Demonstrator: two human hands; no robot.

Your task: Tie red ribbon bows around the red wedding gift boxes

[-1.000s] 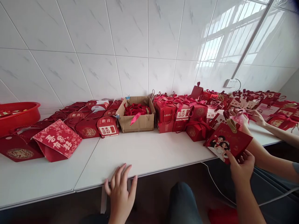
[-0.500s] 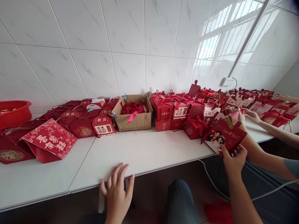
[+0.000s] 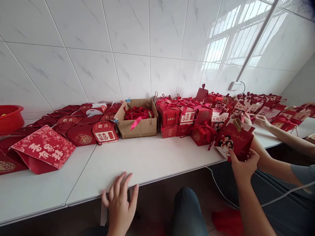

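Observation:
My right hand (image 3: pixel 246 165) pinches a red gift box (image 3: pixel 237 139) by its lower edge. A cartoon couple is printed on its front, and a small ribbon loop stands at the top. The box hangs at the table's front edge, close to a smaller red box (image 3: pixel 200 136) tied with ribbon. My left hand (image 3: pixel 120 198) rests with spread fingers on the front edge of the white table (image 3: pixel 147 157) and holds nothing. Farther back is a cardboard box (image 3: pixel 137 127) with red ribbons (image 3: pixel 139 113) in it.
Red gift boxes (image 3: pixel 85 134) line the wall at left, near a red basin (image 3: pixel 11 118). Ribboned boxes (image 3: pixel 185 114) are stacked at centre right. A co-worker's hands (image 3: pixel 262 121) handle a ribbon at right. A white cable (image 3: pixel 218 188) hangs below the table.
The whole scene has shifted slightly left in view. The gift box in my right hand has turned a little more upright. My left hand stays on the table edge.

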